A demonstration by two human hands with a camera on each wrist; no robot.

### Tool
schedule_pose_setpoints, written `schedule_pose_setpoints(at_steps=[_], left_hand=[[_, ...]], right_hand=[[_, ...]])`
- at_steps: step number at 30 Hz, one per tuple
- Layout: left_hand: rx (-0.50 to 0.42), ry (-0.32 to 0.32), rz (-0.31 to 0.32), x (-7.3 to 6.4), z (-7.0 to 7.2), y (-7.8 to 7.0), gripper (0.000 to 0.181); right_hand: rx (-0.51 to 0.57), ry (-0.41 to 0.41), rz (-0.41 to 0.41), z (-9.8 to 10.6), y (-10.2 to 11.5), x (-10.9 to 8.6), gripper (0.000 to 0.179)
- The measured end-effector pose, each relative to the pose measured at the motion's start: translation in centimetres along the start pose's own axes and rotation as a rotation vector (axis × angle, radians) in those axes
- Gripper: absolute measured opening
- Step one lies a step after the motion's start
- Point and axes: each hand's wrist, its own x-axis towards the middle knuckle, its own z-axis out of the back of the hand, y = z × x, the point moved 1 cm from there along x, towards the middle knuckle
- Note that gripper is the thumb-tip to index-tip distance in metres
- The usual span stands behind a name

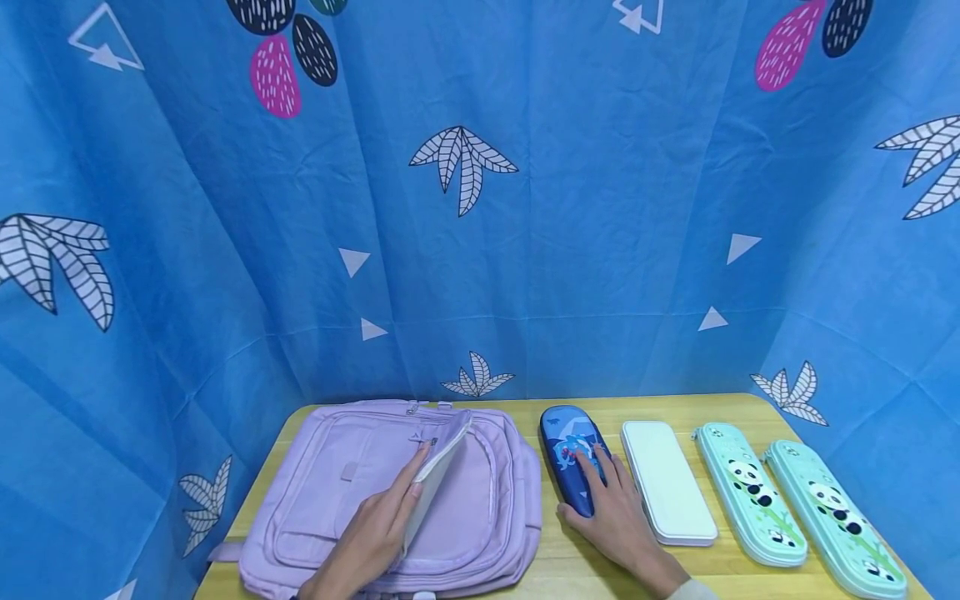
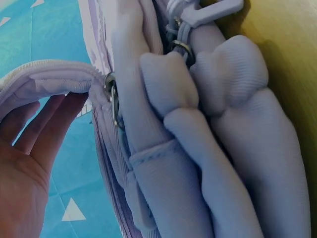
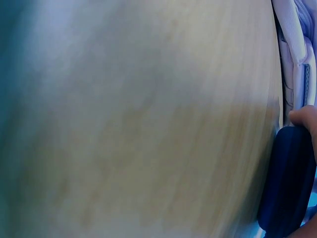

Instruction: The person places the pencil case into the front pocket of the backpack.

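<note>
A lilac backpack (image 1: pixel 318 467) lies flat on the table, its front pocket flap (image 1: pixel 438 475) raised at the right side. My left hand (image 1: pixel 375 521) holds that flap by its edge; in the left wrist view the fingers (image 2: pixel 52 131) reach behind the flap's padded rim. To the right of the bag lies a dark blue pencil case (image 1: pixel 564 429) with a light blue cartoon picture. My right hand (image 1: pixel 618 517) grips its near part from above, fingers over the top and thumb at the near end. Only the case's dark side (image 3: pixel 287 181) shows in the right wrist view.
A white pencil case (image 1: pixel 667 483) lies just right of my right hand. Beyond it are two mint green panda pencil cases, one nearer (image 1: pixel 750 496) and one at the table's right edge (image 1: pixel 836 517). A blue patterned curtain (image 1: pixel 525 250) surrounds the wooden table (image 1: pixel 637 408).
</note>
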Motion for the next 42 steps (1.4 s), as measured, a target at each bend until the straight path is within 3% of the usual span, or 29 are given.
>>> schedule_pose_setpoints(at_steps=[10,16,21,25,32,42], left_hand=[[-0.090,0.119,0.013,0.3,1.0,0.5,0.047],[-0.105,0.126,-0.013,0.4,1.3,0.8,0.042],[-0.101,0.131,0.044,0.5,1.3,1.0,0.040],[-0.096,0.151,0.085,0.5,1.3,0.9,0.051],[-0.035,0.175,0.023,0.6,1.8,0.7,0.067],[-0.047,0.222,-0.037,0.9,2.2,0.7,0.056]], right_hand=[[-0.022,0.056,-0.027,0.6,0.3,0.0,0.090],[-0.029,0.067,-0.029,0.5,0.3,0.1,0.092],[-0.028,0.070,-0.036,0.4,0.2,0.0,0.091],[-0.025,0.064,-0.033,0.5,0.3,0.1,0.091],[-0.029,0.064,-0.033,0.4,0.2,0.1,0.091],[-0.044,0.064,-0.030,0.3,0.2,0.1,0.091]])
